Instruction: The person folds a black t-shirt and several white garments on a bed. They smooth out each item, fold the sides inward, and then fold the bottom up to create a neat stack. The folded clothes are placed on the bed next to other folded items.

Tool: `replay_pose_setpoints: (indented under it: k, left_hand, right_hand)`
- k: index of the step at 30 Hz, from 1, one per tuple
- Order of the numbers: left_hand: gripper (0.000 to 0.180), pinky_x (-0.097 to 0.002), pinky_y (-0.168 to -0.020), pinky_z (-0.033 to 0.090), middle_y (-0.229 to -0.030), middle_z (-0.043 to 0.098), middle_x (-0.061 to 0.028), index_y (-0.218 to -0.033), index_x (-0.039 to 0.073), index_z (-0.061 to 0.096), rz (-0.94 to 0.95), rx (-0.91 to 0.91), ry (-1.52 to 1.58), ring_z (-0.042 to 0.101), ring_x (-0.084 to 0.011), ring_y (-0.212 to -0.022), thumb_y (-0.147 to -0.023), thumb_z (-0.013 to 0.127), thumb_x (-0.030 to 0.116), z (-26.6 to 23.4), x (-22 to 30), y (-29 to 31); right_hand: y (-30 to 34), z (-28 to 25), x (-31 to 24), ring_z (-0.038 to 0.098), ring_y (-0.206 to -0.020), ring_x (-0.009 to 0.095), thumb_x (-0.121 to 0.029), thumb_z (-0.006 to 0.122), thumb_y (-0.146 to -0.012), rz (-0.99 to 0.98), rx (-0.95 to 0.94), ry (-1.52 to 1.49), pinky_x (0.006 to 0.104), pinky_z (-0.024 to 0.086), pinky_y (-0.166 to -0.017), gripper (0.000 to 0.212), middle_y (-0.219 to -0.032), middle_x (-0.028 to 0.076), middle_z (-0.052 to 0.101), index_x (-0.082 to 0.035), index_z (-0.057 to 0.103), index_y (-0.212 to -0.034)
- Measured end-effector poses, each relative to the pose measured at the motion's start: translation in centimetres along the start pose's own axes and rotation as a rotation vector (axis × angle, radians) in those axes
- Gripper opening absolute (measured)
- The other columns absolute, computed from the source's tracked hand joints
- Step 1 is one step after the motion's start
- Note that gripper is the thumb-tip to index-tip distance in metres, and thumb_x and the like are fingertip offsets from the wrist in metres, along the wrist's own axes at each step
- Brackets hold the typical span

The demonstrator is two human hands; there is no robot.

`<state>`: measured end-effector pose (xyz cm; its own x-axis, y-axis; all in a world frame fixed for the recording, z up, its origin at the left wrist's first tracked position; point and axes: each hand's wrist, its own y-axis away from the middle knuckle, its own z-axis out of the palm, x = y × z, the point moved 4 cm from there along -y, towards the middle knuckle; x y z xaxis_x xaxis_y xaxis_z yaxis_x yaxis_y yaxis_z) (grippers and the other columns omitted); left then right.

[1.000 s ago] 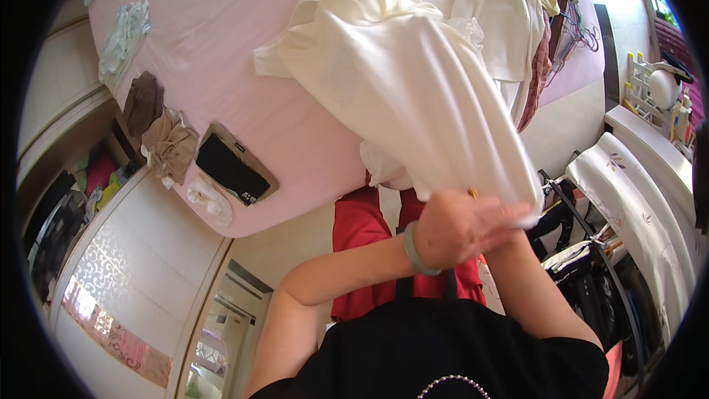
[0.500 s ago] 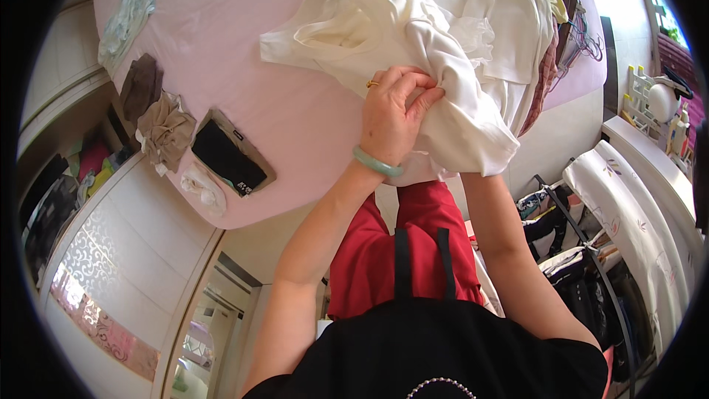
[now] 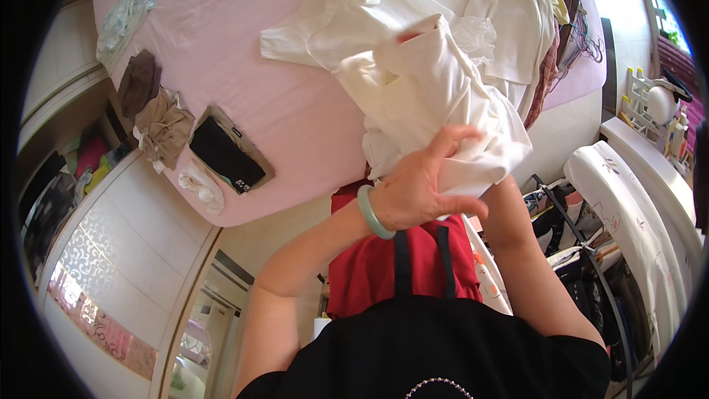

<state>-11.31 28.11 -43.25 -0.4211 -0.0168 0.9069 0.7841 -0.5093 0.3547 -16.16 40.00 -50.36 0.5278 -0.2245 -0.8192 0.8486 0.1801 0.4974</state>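
Observation:
My right forearm goes up into a white shirt (image 3: 436,96), which is bunched around it. At the upper opening of the cloth a small blurred bit of my right hand (image 3: 418,32) peeks out; the rest of that hand is covered, so its fingers cannot be read. My left hand (image 3: 417,185), with a green bangle on its wrist, is at the lower end of the cloth near my right forearm. Its thumb and fingers are spread apart, and it grips nothing. Part of the shirt lies spread on the pink bed sheet (image 3: 295,133).
More white clothes (image 3: 509,22) lie at the far right of the bed beside a pile of hangers (image 3: 580,29). To the left are a black folded garment in an open case (image 3: 225,155), brown crumpled clothes (image 3: 164,129) and a pale bundle (image 3: 127,18). A clothes rack (image 3: 583,236) stands right.
My left hand let go of the cloth and came down toward me, its fingers spreading. My right hand pushed farther up inside the shirt, lifting its fabric off the bed.

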Motion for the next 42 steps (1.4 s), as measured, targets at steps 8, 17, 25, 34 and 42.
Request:
replay_pose_setpoints:
  k: [8, 17, 25, 34, 42]
  left_hand:
    - [0.046, -0.0445, -0.08, 0.052, -0.11, 0.06, -0.0088, -0.116, 0.013, 0.068, 0.248, 0.277, -0.8, 0.063, -0.0321, -0.083, -0.07, 0.072, 0.009, -5.3, -2.3, -2.0]
    - [0.03, -0.031, -0.089, 0.05, -0.112, 0.069, -0.0085, -0.117, 0.0, 0.065, -0.194, 0.339, 0.454, 0.065, -0.019, -0.103, -0.092, 0.065, 0.017, -10.0, -2.7, -2.7]
    - [0.05, -0.0304, -0.09, 0.05, -0.124, 0.064, -0.0078, -0.131, 0.0, 0.058, -0.277, 0.596, 0.646, 0.062, -0.0169, -0.11, -0.095, 0.066, 0.034, -17.1, -8.5, -2.6]
    - [0.037, -0.0225, -0.073, 0.048, -0.095, 0.072, -0.003, -0.106, 0.0, 0.073, -0.252, 0.656, -0.063, 0.062, -0.007, -0.084, -0.089, 0.076, 0.033, -18.4, -9.7, -1.9]
    - [0.039, -0.0229, -0.07, 0.051, -0.094, 0.071, -0.0031, -0.109, 0.001, 0.07, -0.205, 0.754, 0.486, 0.064, -0.0079, -0.08, -0.091, 0.074, 0.035, -15.1, -7.1, -2.3]
  right_hand:
    - [-5.2, 1.7, 0.7, 0.054, -0.123, 0.028, -0.026, 0.054, -0.102, -0.012, 0.013, -0.489, 0.0365, 0.044, -0.103, 0.046, -0.14, 0.017, 0.049, -0.002, 0.039, -0.139]
    - [-3.6, -1.0, 5.4, 0.053, -0.126, 0.027, -0.018, 0.054, -0.098, -0.256, -0.286, 0.542, 0.0349, 0.04, -0.108, 0.04, -0.135, 0.017, 0.057, 0.0, 0.053, -0.134]
    - [-2.8, 0.3, -2.5, 0.054, -0.083, 0.004, -0.043, 0.061, -0.098, 0.29, -0.119, 0.263, 0.0214, 0.043, -0.076, 0.044, -0.088, -0.004, 0.062, 0.0, 0.069, -0.11]
    - [-4.4, -2.9, -9.7, 0.058, -0.088, 0.007, -0.01, 0.073, -0.09, -0.357, 0.161, 0.167, 0.0214, 0.045, -0.081, 0.02, -0.093, -0.002, 0.064, -0.001, 0.064, -0.105]
    - [-3.9, -1.6, -10.5, 0.062, -0.097, 0.015, -0.002, 0.068, -0.089, -0.824, 0.395, 0.726, 0.0274, 0.047, -0.089, 0.019, -0.104, 0.007, 0.067, -0.001, 0.064, -0.108]
